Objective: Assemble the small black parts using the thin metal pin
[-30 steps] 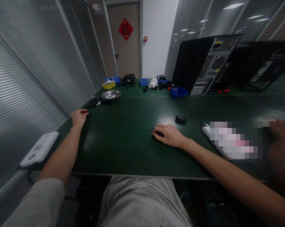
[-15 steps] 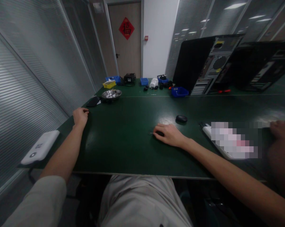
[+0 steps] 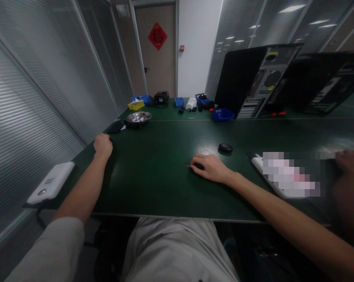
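My right hand [image 3: 210, 166] rests on the green table, its fingers curled around a small dark tool [image 3: 198, 166] with a thin metallic tip poking out to the left. Most of that tool is hidden under the palm, so its exact kind does not show. A black computer mouse [image 3: 225, 148] lies just beyond this hand, apart from it. Near the table's left edge, my left hand [image 3: 103, 145] is closed with the fingers bent inward; whatever they may hold is hidden. Ahead of it are a black flat pouch-like item [image 3: 117, 126] and a shiny metal bowl [image 3: 138, 117] holding small parts.
A white device [image 3: 51, 183] lies at the left edge. At the back stand a yellow tray [image 3: 136, 105], blue bins [image 3: 223, 114] and a black computer tower [image 3: 244, 82]. Another person's hand [image 3: 351, 160] is at the far right, beside a white-edged, blurred-out object [image 3: 278, 190].
My left hand has shifted slightly to the right and turned, its fingers now more tucked in. My right hand and the tool under it stay in place.
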`<act>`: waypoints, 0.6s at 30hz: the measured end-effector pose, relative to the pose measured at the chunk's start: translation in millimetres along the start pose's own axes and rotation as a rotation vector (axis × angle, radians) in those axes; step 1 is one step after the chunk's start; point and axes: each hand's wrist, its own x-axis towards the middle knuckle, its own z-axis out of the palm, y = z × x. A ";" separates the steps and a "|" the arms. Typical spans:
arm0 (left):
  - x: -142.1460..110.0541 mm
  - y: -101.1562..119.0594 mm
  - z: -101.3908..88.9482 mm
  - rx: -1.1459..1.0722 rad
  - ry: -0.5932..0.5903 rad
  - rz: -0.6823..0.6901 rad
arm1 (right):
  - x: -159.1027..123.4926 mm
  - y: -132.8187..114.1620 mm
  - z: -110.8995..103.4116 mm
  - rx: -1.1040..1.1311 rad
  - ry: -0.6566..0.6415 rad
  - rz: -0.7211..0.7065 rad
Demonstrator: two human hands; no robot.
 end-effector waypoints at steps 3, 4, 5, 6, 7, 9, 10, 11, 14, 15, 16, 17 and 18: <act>1.6 0.5 2.0 0.004 0.001 -0.029 | -0.4 -0.1 0.1 -0.002 0.007 -0.007; 2.0 0.0 2.3 0.002 0.001 -0.037 | -0.5 0.0 0.3 -0.004 0.008 -0.009; 2.3 -0.5 2.6 0.000 0.002 -0.046 | -0.5 0.2 0.5 -0.006 0.010 -0.009; 2.5 -1.1 2.7 -0.002 0.004 -0.054 | -0.5 0.4 0.7 -0.007 0.011 -0.009; 2.7 -1.7 2.7 -0.007 0.008 -0.061 | -0.5 0.7 0.9 -0.006 0.012 -0.009; 3.2 -2.9 3.1 -0.034 0.022 -0.074 | -0.3 1.1 1.0 -0.002 0.013 -0.010; 3.7 -3.7 3.6 -0.058 0.030 -0.084 | -0.3 1.2 0.9 0.001 0.013 -0.011; 4.2 -4.8 4.2 -0.088 0.040 -0.097 | -0.2 1.2 0.7 0.004 0.013 -0.012; 5.7 -9.8 5.9 -0.217 0.057 -0.163 | -0.2 0.7 -0.5 0.015 0.006 -0.012; 6.0 -11.8 6.1 -0.254 0.057 -0.182 | -0.2 0.5 -0.9 0.018 0.002 -0.011; 6.1 -13.6 6.0 -0.283 0.055 -0.194 | -0.2 0.3 -1.2 0.019 -0.001 -0.009; 6.1 -15.2 5.7 -0.302 0.051 -0.199 | -0.2 0.3 -1.3 0.018 -0.005 -0.008; 5.8 -16.2 5.1 -0.310 0.048 -0.198 | -0.3 0.3 -1.2 0.015 -0.007 -0.006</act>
